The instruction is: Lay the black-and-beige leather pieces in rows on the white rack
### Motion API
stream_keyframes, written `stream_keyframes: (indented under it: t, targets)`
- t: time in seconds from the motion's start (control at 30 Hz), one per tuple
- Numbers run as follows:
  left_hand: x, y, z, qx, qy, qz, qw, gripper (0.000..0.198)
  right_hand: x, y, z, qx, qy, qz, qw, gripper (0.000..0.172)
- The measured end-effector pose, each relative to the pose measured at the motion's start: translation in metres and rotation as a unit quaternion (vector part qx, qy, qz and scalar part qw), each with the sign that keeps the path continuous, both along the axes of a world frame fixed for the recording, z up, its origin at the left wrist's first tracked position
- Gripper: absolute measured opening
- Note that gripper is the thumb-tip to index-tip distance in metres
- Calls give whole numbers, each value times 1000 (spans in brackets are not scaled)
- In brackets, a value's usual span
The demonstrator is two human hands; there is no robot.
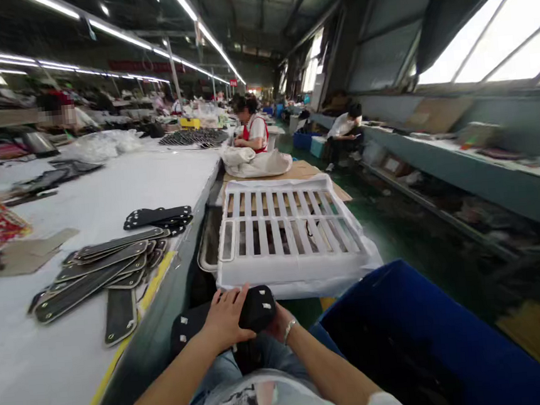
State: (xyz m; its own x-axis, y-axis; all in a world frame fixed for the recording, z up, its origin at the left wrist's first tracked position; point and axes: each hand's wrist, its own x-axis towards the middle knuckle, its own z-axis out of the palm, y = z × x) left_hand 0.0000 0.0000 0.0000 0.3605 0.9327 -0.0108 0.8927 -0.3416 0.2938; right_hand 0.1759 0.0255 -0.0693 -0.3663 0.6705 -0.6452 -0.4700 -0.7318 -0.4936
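Black strips [259,305] with rounded ends and small pale metal fittings lie across my lap, held in both hands. My left hand [224,318] grips them from above, its fingers over the top and the thumb toward me. My right hand [279,325], with a bracelet at the wrist, holds their right end from beneath; its fingers are mostly hidden. On the white table to my left, a loose pile of black strips with light edging [88,288] fans out near the edge. A smaller stack of black strips [158,217] sits just beyond it.
A white slatted plastic crate [294,266] stands ahead of me, with a sheet of cardboard [305,169] behind it. A large blue bin [402,304] is close on my right. Yellow tape [158,281] runs along the table edge. Other people sit farther off.
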Motion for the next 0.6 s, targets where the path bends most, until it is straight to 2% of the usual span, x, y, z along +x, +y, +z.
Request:
stream_keyframes:
  t: [0.17, 0.33, 0.47, 0.53, 0.6]
  targets:
    - [-4, 5, 4, 4, -29, 4, 1000, 105, 22, -7, -28, -1, -11, 11, 1000, 48]
    - [-4, 13, 11, 3, -56, -2, 998, 99, 37, -5, -37, -24, 42, 21, 999, 46]
    - [-2, 18, 10, 2, -78, 2, 997, 97, 40, -8, -44, -46, 82, -6, 996, 28]
    - [-1, 18, 11, -2, -88, 9, 996, 99, 38, -12, -47, -41, 88, 13, 995, 22]
    - [0, 17, 12, -13, -95, 21, 995, 101, 35, -10, -46, -4, 55, 69, 996, 22]
